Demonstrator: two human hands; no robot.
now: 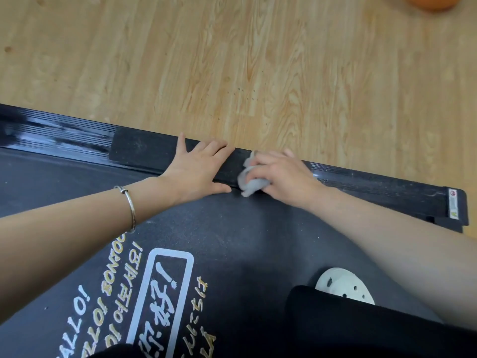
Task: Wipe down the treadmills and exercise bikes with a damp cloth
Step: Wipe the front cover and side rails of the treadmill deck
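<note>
Beyond the black treadmill belt (pixel 232 241), the left hand (pixel 196 171) presses flat on the black side rail (pixel 144 153), grip apart. The right hand (pixel 284 174), grip clamped on a crumpled white cloth (pixel 249 186), holds it to that rail. The braced palm, just beside the cloth, may block the wipe or slip on wet plastic; no containers show.

pale grey cloth (pixel 249 182), black side rail (pixel 361 184), dark belt (pixel 232 241) with white lettering, light wood-grain floor (pixel 232 60)
</note>
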